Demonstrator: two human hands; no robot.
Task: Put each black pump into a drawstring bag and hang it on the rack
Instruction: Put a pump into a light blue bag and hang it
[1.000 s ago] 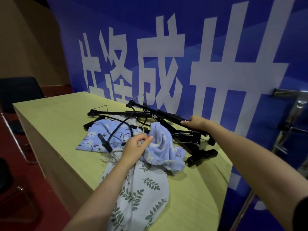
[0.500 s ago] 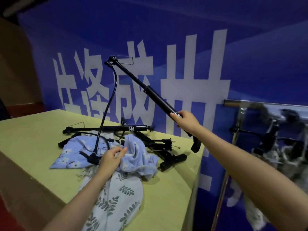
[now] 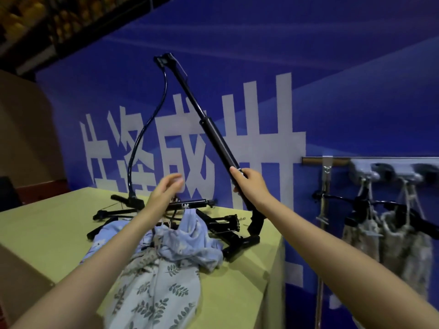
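A long black metal pump (image 3: 217,136) is held tilted at frame centre, handle end at upper centre, foot just above the table's right edge. It is gripped at the lower barrel by the right hand (image 3: 250,182), fingers curled round it. A thin black hose (image 3: 152,129) is seen curving from the pump's top down to the pale yellow-green table (image 3: 42,224). The left hand (image 3: 164,193) is raised above the pile, blurred, fingers loosely spread, nothing held. Blue floral drawstring bags (image 3: 187,241) and further black pumps (image 3: 221,224) are heaped below. Filled pale bags (image 3: 384,236) are hung on the rack (image 3: 332,160) at right.
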